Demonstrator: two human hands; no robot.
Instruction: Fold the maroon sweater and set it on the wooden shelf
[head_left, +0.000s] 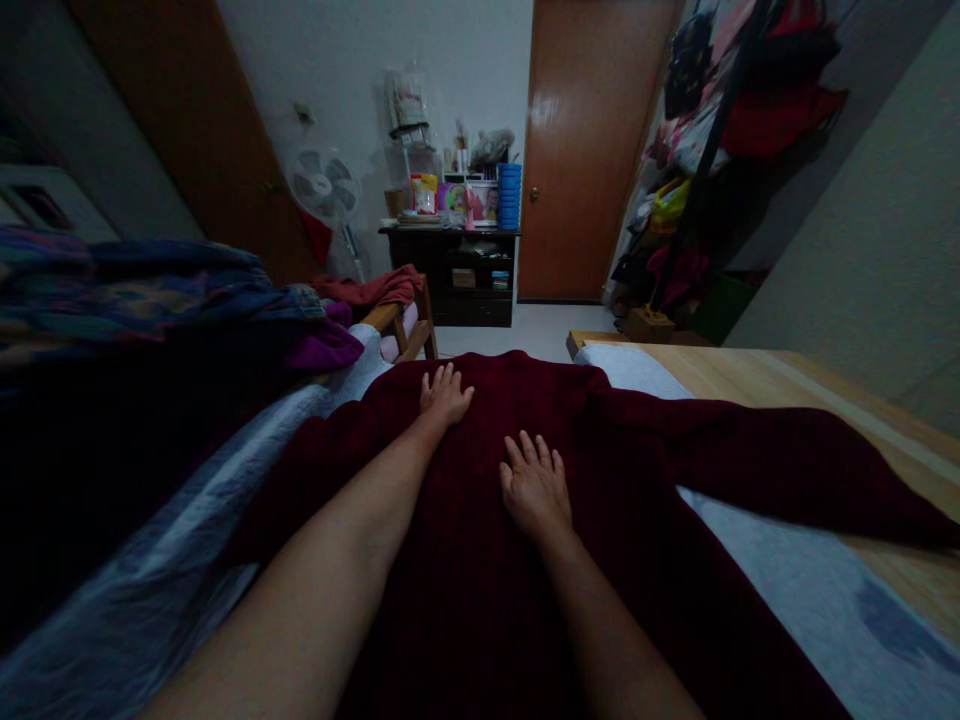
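Observation:
A dark red long-sleeved sweater (pixel 480 560) lies spread out in front of me, its collar end away from me. One sleeve stretches to the right over the wooden surface, and the other side reaches left. My left hand (pixel 446 395) rests flat on the upper part of the sweater, fingers spread. Lower and to the right, my right hand (pixel 536 485) also lies palm down on the cloth with its fingers apart. Neither hand grips anything. Beneath the garment shows a pale blue-grey cloth (pixel 765 530).
A heap of clothes (pixel 135 310) rises at the left. Beyond it are a wooden chair (pixel 416 330) with a reddish cloth and a fan (pixel 328 185). A dark cabinet (pixel 420 275) stands by the far wall near a wooden door (pixel 592 150). Bags (pixel 780 115) hang at right.

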